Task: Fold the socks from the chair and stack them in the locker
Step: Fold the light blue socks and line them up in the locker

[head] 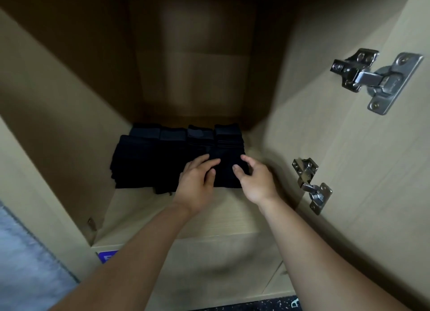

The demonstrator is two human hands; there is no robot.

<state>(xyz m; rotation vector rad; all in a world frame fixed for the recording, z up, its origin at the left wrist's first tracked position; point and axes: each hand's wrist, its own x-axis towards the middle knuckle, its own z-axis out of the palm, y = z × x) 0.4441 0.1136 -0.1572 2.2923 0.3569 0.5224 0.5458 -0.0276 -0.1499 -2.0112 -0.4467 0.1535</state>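
Dark folded socks point(176, 157), neat rows

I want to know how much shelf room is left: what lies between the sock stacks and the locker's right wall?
Nothing: in the head view, a bare strip of shelf separates the sock stacks from the right wall. Only the right hand reaches in there.
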